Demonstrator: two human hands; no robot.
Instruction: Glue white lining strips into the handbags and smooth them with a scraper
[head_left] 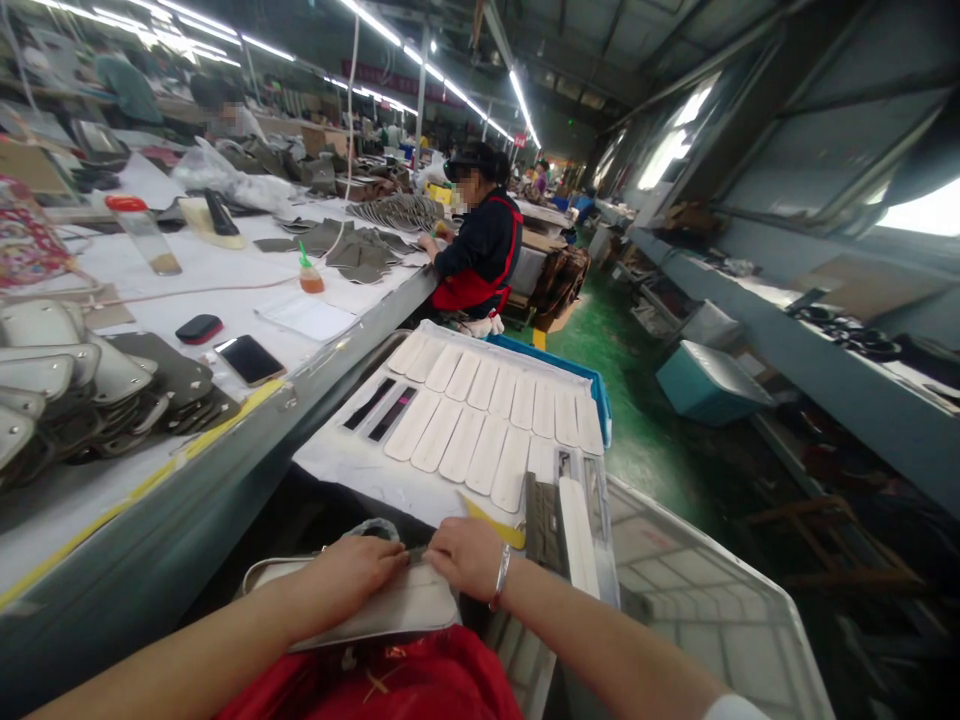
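Observation:
A white leather-like bag (420, 605) with a piped edge rests on my lap, against a red apron (390, 680). My left hand (356, 572) lies over its upper side, fingers curled at the far edge. Close beside it, my right hand (466, 555) pinches the same edge near the bag's right corner; the exact spot between the fingertips is hidden. Just ahead, a white-covered board (341, 470) carries rows of white rounded strips (469, 440) and two dark strips (391, 412). A yellow piece (499, 520) lies by my right wrist.
To the left, a long worktable (300, 345) holds a phone (250, 360), stacked pale panels (52, 370), a glue bottle (310, 272) and a red-lidded jar (146, 235). A co-worker (480, 240) sits ahead at its edge. A translucent bin (712, 590) stands at right.

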